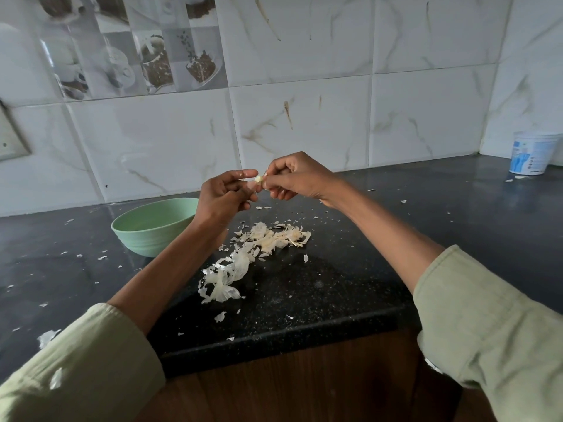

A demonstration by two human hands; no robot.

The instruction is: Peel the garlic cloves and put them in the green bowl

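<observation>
A small pale garlic clove [258, 179] is held in the air above the black counter, between both hands. My left hand [225, 193] pinches it from the left with fingertips and thumb. My right hand [292, 178] pinches it from the right, fingers curled around its skin. The green bowl [146, 229] stands on the counter left of my left forearm, partly hidden by it; what lies inside cannot be seen. A heap of papery garlic skins [253, 257] lies on the counter below the hands.
A white and blue plastic tub [531, 153] stands at the far right by the tiled wall. Skin flakes are scattered over the black counter [350, 269]. The counter's front edge runs just beyond my sleeves, with brown wood below it.
</observation>
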